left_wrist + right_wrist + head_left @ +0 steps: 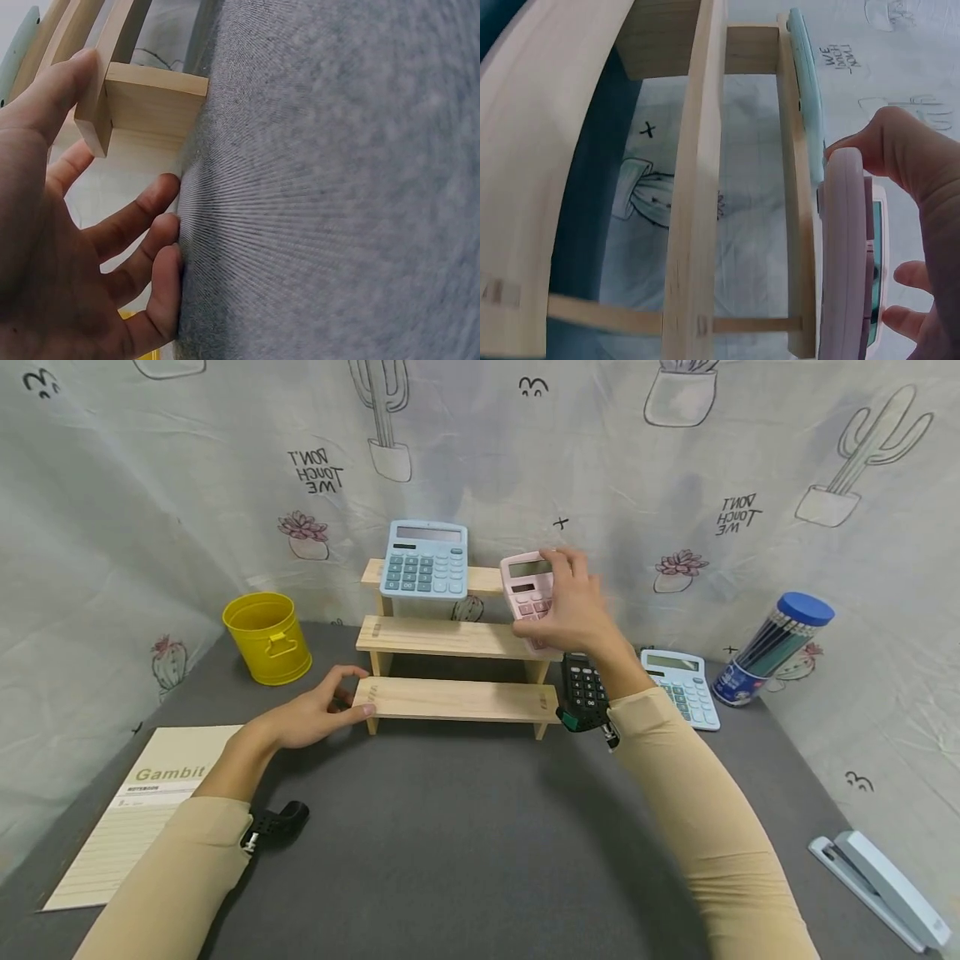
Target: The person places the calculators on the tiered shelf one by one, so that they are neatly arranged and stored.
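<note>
A three-step wooden shelf [457, 700] stands on the dark table against the curtain. My left hand [315, 710] pinches the left end of its lowest board between thumb and index finger; the other fingers reach down near the table. A blue calculator [427, 564] leans upright on the top step, left of middle. My right hand [573, 602] grips a pink calculator [521, 589] by its edges, beside the right part of the upper steps. In the right wrist view, the pink calculator [844, 255] is seen edge-on, close to the blue calculator [807, 90].
A yellow bucket [267, 643] and a notebook [142, 827] are on the left. Another blue calculator [684, 677], partly behind the right forearm, leans near a pencil tub [772, 647] at the right. A stapler [881, 889] lies at the front right.
</note>
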Demonstrator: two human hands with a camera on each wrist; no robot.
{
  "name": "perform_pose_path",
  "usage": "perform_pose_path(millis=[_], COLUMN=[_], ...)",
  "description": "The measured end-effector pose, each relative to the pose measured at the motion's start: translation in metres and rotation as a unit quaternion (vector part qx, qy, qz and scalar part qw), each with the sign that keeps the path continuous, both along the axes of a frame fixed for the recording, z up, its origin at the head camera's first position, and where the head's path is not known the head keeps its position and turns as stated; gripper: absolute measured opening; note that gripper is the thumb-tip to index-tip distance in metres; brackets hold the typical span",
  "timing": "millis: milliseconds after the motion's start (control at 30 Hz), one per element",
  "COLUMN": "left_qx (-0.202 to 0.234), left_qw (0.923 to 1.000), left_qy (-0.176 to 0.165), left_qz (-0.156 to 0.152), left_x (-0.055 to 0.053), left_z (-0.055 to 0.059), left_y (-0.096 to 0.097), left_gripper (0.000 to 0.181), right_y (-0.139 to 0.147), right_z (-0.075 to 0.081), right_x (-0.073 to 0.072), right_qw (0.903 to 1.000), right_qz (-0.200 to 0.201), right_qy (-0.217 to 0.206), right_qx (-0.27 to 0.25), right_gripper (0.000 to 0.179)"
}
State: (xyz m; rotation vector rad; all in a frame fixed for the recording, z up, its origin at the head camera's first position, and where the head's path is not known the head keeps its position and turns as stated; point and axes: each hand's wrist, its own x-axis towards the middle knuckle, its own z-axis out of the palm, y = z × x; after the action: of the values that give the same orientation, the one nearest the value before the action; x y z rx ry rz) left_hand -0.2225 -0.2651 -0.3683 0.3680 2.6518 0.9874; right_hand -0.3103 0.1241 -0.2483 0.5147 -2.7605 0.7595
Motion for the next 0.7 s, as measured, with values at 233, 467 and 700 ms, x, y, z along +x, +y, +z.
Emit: perform_pose_path(millis=[233, 467, 700], left_qx=[0.013, 0.005, -0.004], left_qw=[0.9999, 1.0000, 1.0000], left_qy=[-0.004, 0.003, -0.006], left_qz=[-0.010, -0.005, -0.004], left_x=[0.001, -0.001, -0.002], left_z=[0.001, 0.003, 0.001], left_y=[0.003, 0.000, 0.001], left_gripper=[0.070, 0.070, 0.070], right_y=[-0.016, -0.034, -0.043], right_z=[0.005, 0.011, 0.013], right_x=[-0.005, -0.014, -0.025], right_qw=[0.9998, 0.9988, 0.9960], right_qz=[-0.009, -0.026, -0.052], right_qy=[-0.014, -0.042, -0.072], right_qx=[0.008, 0.003, 0.008], right_gripper=[0.099, 0.094, 0.083])
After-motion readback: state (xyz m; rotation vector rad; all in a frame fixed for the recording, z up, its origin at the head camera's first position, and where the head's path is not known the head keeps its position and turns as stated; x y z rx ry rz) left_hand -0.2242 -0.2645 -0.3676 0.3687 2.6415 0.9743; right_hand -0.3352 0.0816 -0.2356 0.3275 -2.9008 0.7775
